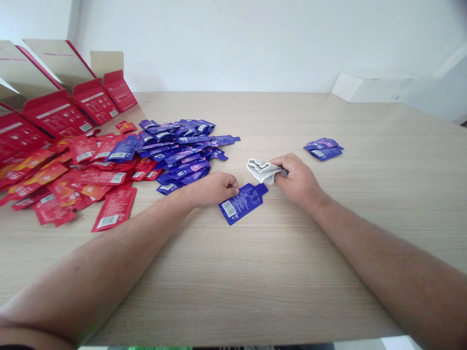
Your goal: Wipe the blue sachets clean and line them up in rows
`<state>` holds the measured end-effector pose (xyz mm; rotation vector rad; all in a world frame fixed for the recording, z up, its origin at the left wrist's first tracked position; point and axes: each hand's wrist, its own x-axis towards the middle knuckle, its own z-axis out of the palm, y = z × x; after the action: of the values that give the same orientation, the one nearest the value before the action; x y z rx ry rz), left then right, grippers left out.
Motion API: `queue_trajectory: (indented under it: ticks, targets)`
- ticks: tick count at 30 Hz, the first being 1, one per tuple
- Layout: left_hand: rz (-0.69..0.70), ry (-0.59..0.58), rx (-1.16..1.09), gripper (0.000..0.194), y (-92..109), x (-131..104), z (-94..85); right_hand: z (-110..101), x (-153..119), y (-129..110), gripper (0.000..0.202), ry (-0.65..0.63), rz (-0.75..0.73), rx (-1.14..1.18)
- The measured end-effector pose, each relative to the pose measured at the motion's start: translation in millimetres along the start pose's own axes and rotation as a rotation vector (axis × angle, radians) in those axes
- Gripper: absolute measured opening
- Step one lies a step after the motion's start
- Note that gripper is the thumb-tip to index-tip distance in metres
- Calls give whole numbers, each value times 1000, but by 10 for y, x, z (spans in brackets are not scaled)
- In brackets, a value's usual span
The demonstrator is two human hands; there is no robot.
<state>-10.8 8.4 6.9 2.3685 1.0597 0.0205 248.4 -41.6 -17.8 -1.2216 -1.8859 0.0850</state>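
A blue sachet [243, 203] lies barcode side up on the table, its narrow neck pointing to the upper right. My left hand [215, 188] is closed at the sachet's upper left edge, thumb and finger pinching or pressing it there. In my right hand [297, 177] is a folded grey-white cloth [264, 171], gripped between thumb and fingers just above the sachet's neck. Behind my left hand spreads a heap of blue sachets [182, 153]. A few more blue sachets [324, 148] lie stacked farther right, beyond my right hand.
Many red and orange sachets [83, 175] are piled at the left, touching the blue heap. Open red cartons [58, 114] stand in a row behind them. A white box [372, 88] sits at the back right against the wall. The wooden table [226, 282] ends near my body.
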Motion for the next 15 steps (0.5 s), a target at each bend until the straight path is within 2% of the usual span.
queue_trajectory:
  ticks: [5,8,12,15]
  targets:
    - [-15,22,-88,16,-52,39,44,49,-65,-138,34,-218,-192,29]
    - [-21,40,-148,16,-80,56,83,163,-140,-325,35,-337,-268,-19]
    - [3,55,-206,17,-118,69,105,294,-226,-589,25,-444,-423,15]
    - [20,51,-237,17,-138,81,108,294,-217,-547,23,-466,-466,37]
